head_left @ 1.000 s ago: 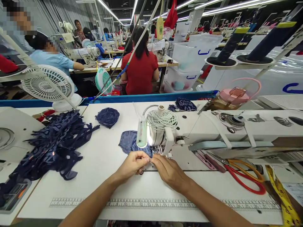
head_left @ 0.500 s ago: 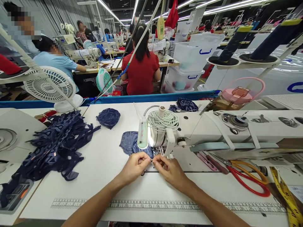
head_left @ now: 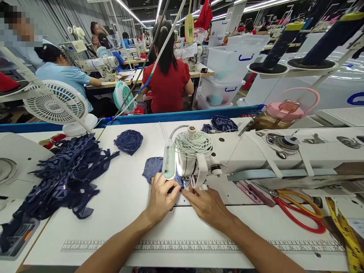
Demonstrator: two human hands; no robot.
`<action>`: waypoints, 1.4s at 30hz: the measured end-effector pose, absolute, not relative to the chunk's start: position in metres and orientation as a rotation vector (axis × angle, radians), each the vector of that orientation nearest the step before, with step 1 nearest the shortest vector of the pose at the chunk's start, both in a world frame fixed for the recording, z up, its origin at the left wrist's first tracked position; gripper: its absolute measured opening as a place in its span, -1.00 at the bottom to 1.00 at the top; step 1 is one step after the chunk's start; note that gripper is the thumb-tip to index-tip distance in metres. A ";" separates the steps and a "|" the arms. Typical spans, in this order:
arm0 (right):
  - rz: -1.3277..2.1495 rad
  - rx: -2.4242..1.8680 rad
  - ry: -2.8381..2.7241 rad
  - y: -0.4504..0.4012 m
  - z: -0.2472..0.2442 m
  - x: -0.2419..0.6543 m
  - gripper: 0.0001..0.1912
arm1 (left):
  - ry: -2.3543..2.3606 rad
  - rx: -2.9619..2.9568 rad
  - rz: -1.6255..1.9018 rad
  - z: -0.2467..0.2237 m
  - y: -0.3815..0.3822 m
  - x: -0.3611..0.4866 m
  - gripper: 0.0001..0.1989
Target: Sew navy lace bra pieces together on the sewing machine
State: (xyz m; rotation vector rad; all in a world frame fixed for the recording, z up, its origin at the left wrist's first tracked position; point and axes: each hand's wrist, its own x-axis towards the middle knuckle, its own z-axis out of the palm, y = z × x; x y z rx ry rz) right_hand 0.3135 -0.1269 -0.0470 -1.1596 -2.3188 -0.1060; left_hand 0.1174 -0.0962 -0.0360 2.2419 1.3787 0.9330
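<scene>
A navy patterned fabric piece [head_left: 152, 168] lies under the sewing machine's head, partly hidden by the lamp and my left hand. My left hand [head_left: 162, 195] is closed, thumb and forefinger pinching the near edge of this fabric just left of the presser foot [head_left: 186, 181]. My right hand [head_left: 209, 208] rests on the machine bed below the needle area. Its fingers are stretched out rather flat, the tips touching the fabric edge beside my left fingertips. The sewing machine [head_left: 256, 151] carries a lit lamp [head_left: 169, 161] and a coil of pale cord [head_left: 193, 144].
Navy fabric strips [head_left: 68, 174] are heaped at left, near a white fan [head_left: 57, 102]. A round navy piece [head_left: 128, 141] lies behind my left hand. Scissors [head_left: 301, 216] and a yellow tape measure [head_left: 345, 235] lie at right. A person in red [head_left: 169, 87] sits ahead.
My left hand has turned and spread its other fingers up over the fabric. My right hand has gone from a pinch to flatter, stretched fingers. The view has shifted slightly.
</scene>
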 end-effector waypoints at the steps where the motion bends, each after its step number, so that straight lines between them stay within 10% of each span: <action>1: -0.116 -1.145 -2.328 -0.127 -0.046 0.313 -0.65 | 1.384 2.260 0.921 -0.038 -0.096 0.119 -0.84; 42: -0.217 -1.242 -2.231 -0.129 -0.053 0.310 -0.64 | 1.258 2.758 0.868 -0.037 -0.103 0.117 -0.67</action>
